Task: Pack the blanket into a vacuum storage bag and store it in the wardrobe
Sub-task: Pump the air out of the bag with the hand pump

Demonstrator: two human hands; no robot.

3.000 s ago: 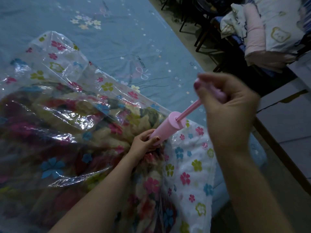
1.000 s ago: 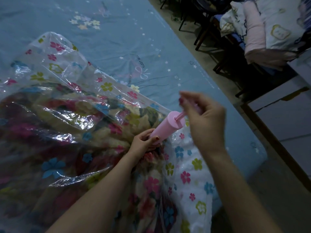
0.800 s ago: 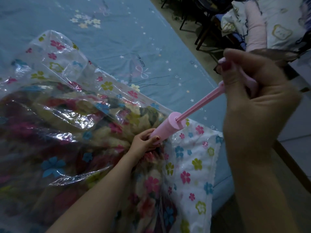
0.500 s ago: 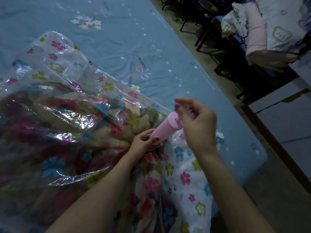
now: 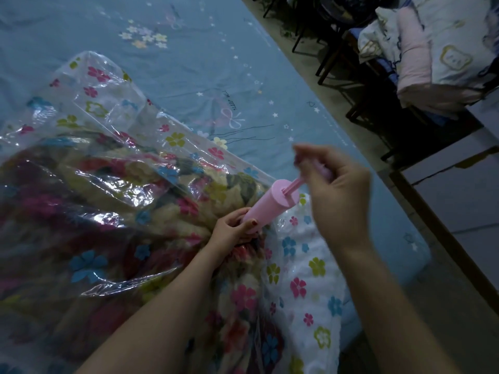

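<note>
The pink plastic hand pump (image 5: 266, 207) stands tilted on the clear plastic vacuum storage bag with printed flowers (image 5: 113, 168). Its long axis runs from the low end, near the middle of the bag, up and to the right toward the right edge of the bed. The left hand (image 5: 233, 229) has its fingers curled round the low end of the barrel and holds it against the bag. The right hand (image 5: 334, 197) is nearer to the top end and grips the pink handle of the thin pink rod (image 5: 293, 186), of which only a short part shows above the barrel. The coming stroke probably must go along this same slanted line.

The thick fleece blanket with dark flower pattern (image 5: 81, 238) is inside the bag, which lies on the light blue bed sheet (image 5: 189, 63) near the bed's right edge. The bag looks puffy and wrinkled, so much air probably remains.
</note>
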